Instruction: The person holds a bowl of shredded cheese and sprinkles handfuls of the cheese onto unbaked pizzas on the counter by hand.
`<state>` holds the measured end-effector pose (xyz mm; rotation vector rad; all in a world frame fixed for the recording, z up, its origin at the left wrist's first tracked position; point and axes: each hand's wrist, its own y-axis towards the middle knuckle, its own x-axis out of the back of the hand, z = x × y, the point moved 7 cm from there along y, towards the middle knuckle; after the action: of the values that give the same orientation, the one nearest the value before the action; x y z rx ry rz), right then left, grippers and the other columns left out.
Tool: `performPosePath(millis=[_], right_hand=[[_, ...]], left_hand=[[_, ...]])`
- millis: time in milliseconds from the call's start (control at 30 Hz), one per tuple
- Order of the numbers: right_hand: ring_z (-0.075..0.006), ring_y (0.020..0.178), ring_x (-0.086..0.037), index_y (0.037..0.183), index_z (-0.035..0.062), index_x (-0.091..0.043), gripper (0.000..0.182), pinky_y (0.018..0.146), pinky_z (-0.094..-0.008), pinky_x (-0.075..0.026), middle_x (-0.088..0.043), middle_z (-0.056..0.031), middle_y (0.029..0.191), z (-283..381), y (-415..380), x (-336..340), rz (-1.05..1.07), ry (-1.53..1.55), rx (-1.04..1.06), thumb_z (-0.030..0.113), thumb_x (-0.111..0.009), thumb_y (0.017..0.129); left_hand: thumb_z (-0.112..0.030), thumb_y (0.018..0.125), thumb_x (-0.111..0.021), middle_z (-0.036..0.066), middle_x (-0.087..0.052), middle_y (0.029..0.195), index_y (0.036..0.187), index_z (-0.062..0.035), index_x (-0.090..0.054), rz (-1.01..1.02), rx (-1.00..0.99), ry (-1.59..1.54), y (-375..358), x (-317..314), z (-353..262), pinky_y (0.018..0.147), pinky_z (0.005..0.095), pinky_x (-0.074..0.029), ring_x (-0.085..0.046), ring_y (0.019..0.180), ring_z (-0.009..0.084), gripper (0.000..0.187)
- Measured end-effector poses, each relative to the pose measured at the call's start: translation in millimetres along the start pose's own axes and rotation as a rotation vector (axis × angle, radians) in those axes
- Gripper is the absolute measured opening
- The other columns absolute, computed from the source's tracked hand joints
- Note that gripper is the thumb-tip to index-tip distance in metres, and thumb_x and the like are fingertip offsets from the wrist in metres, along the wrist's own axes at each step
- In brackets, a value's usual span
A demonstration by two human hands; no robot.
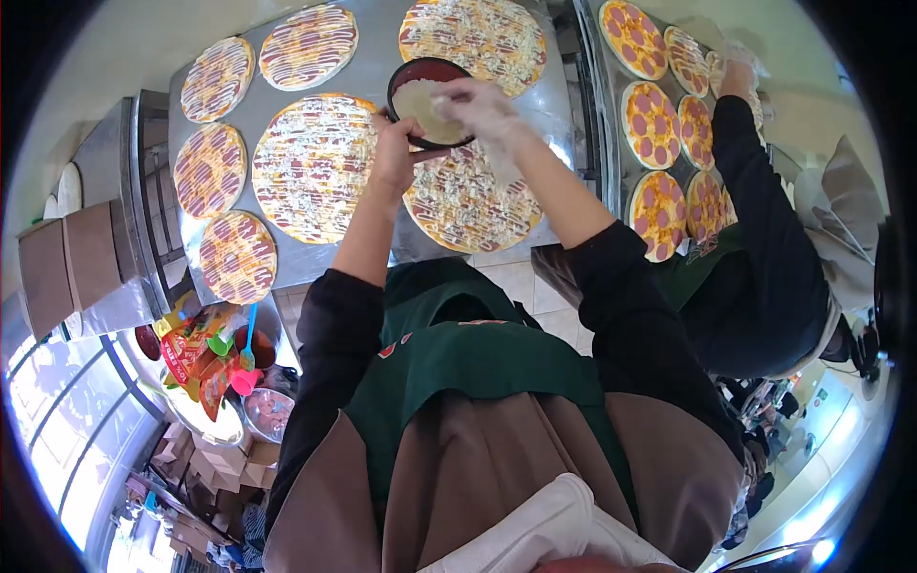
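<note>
My left hand (395,151) grips the near rim of a dark bowl (428,69) with a reddish inside, thumb over the edge. Pale, fine-grained stuff like grated cheese (418,103) lies in the bowl. My right hand (485,116), in a clear plastic glove, has its fingers over the bowl's contents, and motion smears them. Beneath the bowl are three large pizzas: one at the left (315,172), one at the back (478,38) and one at the near right (473,205). They carry white crumbles and sauce stripes.
Several smaller striped pizzas (308,46) line the left of the metal table (377,57). On another table to the right lie pepperoni-like topped pizzas (657,215), where a co-worker's gloved hand (740,72) reaches in. Bowls and colourful packets (196,349) stand at the lower left.
</note>
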<state>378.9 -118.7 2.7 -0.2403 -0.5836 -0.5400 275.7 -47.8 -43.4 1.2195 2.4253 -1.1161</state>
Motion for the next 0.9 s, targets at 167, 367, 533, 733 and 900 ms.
performPosePath(millis=[167,367,533,733,900], right_hand=[[-0.0164,0.087,-0.061,0.102,-0.0013,-0.061,0.025,0.078,-0.0255,-0.05,-0.063,-0.0068,0.095,-59.1,15.2,37.0,-0.193,1.029,-0.381,0.008,-0.066,0.079],[-0.0144,0.085,-0.06,0.103,0.0,-0.062,0.028,0.077,-0.0239,-0.049,-0.063,-0.007,0.095,-136.5,48.1,85.5,-0.256,0.946,-0.243,0.008,-0.066,0.076],[-0.0123,0.078,-0.059,0.108,0.0027,-0.063,0.042,0.07,-0.0242,-0.048,-0.064,-0.0077,0.091,-176.7,62.0,126.6,-0.337,-0.058,-0.495,0.012,-0.067,0.067],[-0.0136,0.075,-0.061,0.104,-0.0005,-0.063,0.032,0.069,-0.0257,-0.051,-0.064,-0.0087,0.089,-209.2,86.0,120.5,-0.308,0.036,-0.43,0.013,-0.066,0.076],[-0.015,0.077,-0.061,0.096,0.001,-0.064,0.026,0.07,-0.026,-0.051,-0.064,-0.0077,0.087,-250.8,105.8,148.4,-0.424,0.364,-0.429,0.013,-0.069,0.073]], left_hand=[[-0.005,0.075,-0.043,0.02,-0.045,0.107,0.107,-0.0019,-0.021,-0.037,-0.021,-0.074,38.9,3.9,14.1,0.071,0.0524,-0.057,-0.058,0.089,0.0362,0.039],[-0.003,0.073,-0.042,0.02,-0.04,0.119,0.114,-0.0028,-0.021,-0.083,-0.08,-0.158,17.5,15.6,-11.8,0.075,0.0541,-0.056,-0.053,0.103,0.0376,0.046],[0.0,0.069,-0.039,0.016,-0.039,0.118,0.127,-0.0118,-0.02,-0.057,-0.153,-0.154,-18.8,36.0,-34.7,0.074,0.0536,-0.055,-0.051,0.101,0.0342,0.062],[0.002,0.067,-0.04,0.012,-0.042,0.123,0.13,-0.0127,-0.025,-0.07,-0.115,-0.198,-57.5,67.3,-28.2,0.077,0.0398,-0.054,-0.051,0.108,0.0289,0.066],[0.004,0.066,-0.038,0.009,-0.035,0.137,0.139,-0.0124,-0.025,-0.119,-0.046,-0.302,-70.9,93.6,-7.9,0.101,0.0372,-0.036,-0.039,0.123,0.0247,0.076]])
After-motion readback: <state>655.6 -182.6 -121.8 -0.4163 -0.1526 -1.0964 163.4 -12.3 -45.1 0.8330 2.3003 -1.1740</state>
